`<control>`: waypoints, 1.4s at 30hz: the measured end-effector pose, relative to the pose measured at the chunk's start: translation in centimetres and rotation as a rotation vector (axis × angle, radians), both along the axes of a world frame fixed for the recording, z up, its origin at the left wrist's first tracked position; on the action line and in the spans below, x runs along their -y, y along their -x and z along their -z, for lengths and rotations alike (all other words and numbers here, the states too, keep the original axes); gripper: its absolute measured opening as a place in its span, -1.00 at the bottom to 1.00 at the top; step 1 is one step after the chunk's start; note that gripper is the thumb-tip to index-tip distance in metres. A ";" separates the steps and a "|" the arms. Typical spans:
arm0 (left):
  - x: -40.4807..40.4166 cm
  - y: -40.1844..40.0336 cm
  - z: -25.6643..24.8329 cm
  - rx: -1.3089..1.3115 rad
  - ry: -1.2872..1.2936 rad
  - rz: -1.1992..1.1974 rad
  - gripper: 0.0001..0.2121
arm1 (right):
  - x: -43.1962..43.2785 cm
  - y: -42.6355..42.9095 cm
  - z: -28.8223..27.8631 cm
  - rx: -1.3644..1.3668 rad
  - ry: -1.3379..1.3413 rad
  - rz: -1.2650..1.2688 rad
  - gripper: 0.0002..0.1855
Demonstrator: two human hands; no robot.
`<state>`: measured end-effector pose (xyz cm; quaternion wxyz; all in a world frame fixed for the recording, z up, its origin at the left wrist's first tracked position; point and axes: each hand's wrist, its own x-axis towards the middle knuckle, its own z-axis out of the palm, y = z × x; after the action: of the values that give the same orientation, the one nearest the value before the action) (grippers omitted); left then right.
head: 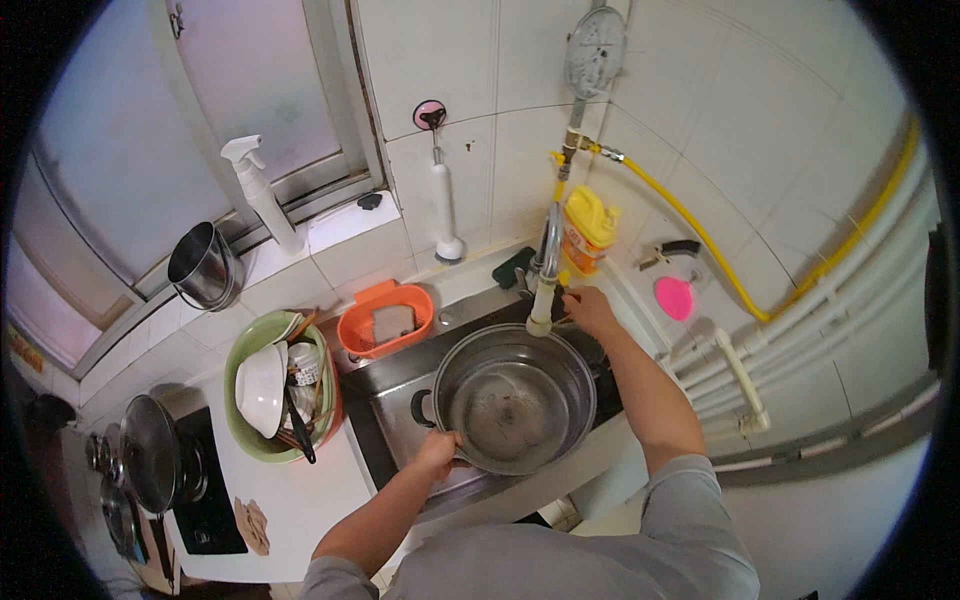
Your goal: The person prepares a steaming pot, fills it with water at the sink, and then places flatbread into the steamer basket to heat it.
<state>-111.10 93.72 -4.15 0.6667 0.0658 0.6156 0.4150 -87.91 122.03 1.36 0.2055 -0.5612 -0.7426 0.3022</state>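
A large round metal pot (510, 412) with a side handle sits over the steel sink (390, 405), below the faucet (541, 304). My left hand (441, 452) is closed on the pot's rim at its lower left. Beyond the pot's upper right edge, my right hand (589, 309) is beside the faucet, its fingers partly hidden; whether they grip anything is unclear. A dark green scouring pad (514, 268) rests behind the faucet. An orange plastic basket (354, 334) with a sponge (394, 323) in it stands at the sink's back left.
Left of the sink stands a green basin (241, 435) of bowls and utensils. Farther left are a lidded pan (150, 454), a cooktop (217, 525) and a crumpled cloth (252, 526). A yellow jug (589, 225) stands in the back corner. White pipes (720, 382) run along the right wall.
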 end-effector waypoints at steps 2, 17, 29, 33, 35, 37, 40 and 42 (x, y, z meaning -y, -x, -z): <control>-0.8 -0.8 0.1 -0.013 0.025 0.020 -0.73 | -4.4 1.6 4.4 -0.036 -0.173 -0.090 -0.71; -3.7 -2.7 -1.6 -0.030 0.036 -0.084 -0.58 | -7.6 3.0 5.6 -0.144 -0.380 -0.471 -0.82; -3.8 -2.1 -2.4 -0.060 0.003 -0.068 -0.61 | -6.8 1.0 10.4 0.115 -0.297 -0.362 -0.71; -3.2 -1.4 -3.1 -0.087 0.001 -0.101 -0.61 | -2.0 -0.4 2.0 0.044 0.101 -0.361 -0.64; -3.1 -0.9 -2.4 -0.077 -0.011 -0.079 -0.61 | -0.1 -2.4 1.0 0.154 0.146 -0.432 -0.61; -3.0 -0.4 -1.6 -0.055 -0.033 -0.059 -0.61 | 1.8 -3.3 0.2 0.344 0.227 -0.411 -0.61; -3.1 0.2 -0.7 -0.017 -0.043 -0.013 -0.62 | 3.5 -4.5 1.6 0.388 0.262 -0.337 -0.58; -3.1 -0.3 -2.0 -0.045 -0.034 -0.015 -0.64 | 4.1 -5.0 2.2 0.374 0.221 -0.288 -0.59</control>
<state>-110.84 96.81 -2.16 0.6485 0.0819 0.6237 0.4287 -82.91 117.98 -0.81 -0.0433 -0.5147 -0.8025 0.2986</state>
